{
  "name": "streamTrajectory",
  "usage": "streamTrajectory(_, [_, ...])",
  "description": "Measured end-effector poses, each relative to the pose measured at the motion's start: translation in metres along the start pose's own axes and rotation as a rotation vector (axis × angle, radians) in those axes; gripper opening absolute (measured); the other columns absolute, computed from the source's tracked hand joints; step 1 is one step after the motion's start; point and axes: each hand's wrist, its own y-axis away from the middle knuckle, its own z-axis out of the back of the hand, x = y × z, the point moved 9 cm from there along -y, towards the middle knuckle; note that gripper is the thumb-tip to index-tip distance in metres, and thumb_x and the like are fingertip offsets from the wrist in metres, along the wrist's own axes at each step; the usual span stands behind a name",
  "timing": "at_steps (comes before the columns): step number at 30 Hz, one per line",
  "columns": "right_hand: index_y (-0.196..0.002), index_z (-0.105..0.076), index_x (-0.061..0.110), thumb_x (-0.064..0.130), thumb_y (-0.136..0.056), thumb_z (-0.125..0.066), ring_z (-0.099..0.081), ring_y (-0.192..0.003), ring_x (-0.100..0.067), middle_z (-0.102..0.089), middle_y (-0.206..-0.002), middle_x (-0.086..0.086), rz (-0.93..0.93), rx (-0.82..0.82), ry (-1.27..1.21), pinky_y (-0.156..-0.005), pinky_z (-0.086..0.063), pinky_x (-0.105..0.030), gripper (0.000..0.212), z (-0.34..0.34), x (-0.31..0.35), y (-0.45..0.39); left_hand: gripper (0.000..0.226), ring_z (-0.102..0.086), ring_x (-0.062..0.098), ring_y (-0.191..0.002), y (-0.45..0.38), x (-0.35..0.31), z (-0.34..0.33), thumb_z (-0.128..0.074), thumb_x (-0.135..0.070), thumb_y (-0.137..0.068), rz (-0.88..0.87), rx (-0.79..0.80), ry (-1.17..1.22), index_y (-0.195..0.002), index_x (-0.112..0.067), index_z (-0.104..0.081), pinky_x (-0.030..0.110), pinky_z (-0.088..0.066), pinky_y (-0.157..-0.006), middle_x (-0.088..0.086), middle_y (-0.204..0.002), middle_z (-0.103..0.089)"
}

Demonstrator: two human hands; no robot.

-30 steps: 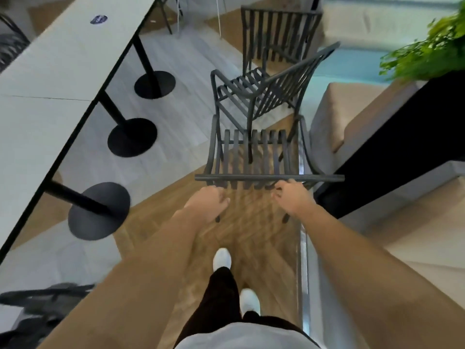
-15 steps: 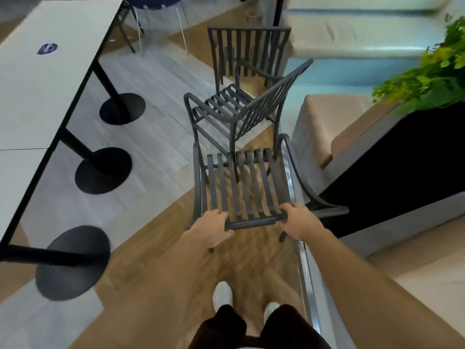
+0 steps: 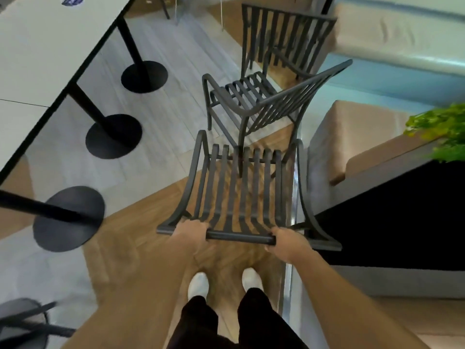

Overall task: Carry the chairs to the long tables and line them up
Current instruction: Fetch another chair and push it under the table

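Looking down past black trousers and two white shoes (image 3: 198, 283) on the brown herringbone wood floor (image 3: 141, 238), I see both of my hands on the nearest dark slatted metal chair (image 3: 236, 187). My left hand (image 3: 188, 234) curls its fingers over the top rail of the backrest near its left end; my right hand (image 3: 286, 244) wraps the same rail near its right end, thumb under the bar. Both grips are closed round the rail. The chair's back is tipped toward me, its seat slats pointing away, and I cannot tell whether its legs touch the floor.

Just beyond it stands a second dark slatted metal chair (image 3: 254, 102), turned sideways with its backrest to the right; one of its legs shows through the slats of the chair I hold. Behind that, a third dark slatted chair (image 3: 284, 39) faces me, its backrest upright.

To my left runs the long white table (image 3: 37, 51) with a black edge, carried on black posts with round black base plates (image 3: 68, 219) standing on grey plank flooring. Near its far end lies a small dark blue round sticker (image 3: 72, 0); its writing is too blurred to read.

To my right sit a tan upholstered bench (image 3: 357, 137), a black planter box (image 3: 392, 217) and green leafy foliage (image 3: 440, 129). At the lower left corner part of a grey chair (image 3: 22, 321) shows.
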Motion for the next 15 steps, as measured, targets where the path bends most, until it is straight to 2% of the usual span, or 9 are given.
streamTrajectory(3, [-0.121,-0.057,0.024,0.049,-0.095,-0.06,-0.062,-0.111,-0.026,-0.063,-0.117,-0.002,0.062,0.024,0.013,-0.092,-0.052,-0.039,0.036,-0.003,-0.007,-0.004,0.034,-0.063,0.022,-0.11,0.0,-0.008,0.0,-0.051,-0.035,-0.103,0.059,-0.015,-0.034,-0.136,-0.038,-0.056,0.036,-0.043,-0.083,-0.003,-0.119,-0.067])
streamTrajectory(8, [-0.118,-0.058,0.022,0.047,-0.097,-0.059,-0.063,-0.108,-0.028,-0.066,-0.113,-0.003,0.101,0.016,0.034,-0.085,-0.049,-0.037,0.033,-0.003,-0.009,-0.006,0.043,-0.063,0.019,-0.116,0.008,-0.009,0.002,-0.049,-0.034,-0.102,0.125,-0.05,-0.047,-0.143,-0.047,-0.051,0.034,-0.047,-0.086,-0.006,-0.131,-0.066])
streamTrajectory(15, [-0.121,-0.06,0.028,0.049,-0.095,-0.06,-0.066,-0.107,-0.025,-0.071,-0.113,0.0,0.136,-0.004,0.086,-0.09,-0.053,-0.038,0.033,-0.015,-0.005,0.011,0.046,-0.064,0.021,-0.114,0.041,-0.016,-0.022,-0.048,-0.028,-0.102,0.171,-0.061,-0.002,-0.144,-0.046,-0.05,0.034,-0.048,-0.086,-0.005,-0.131,-0.066])
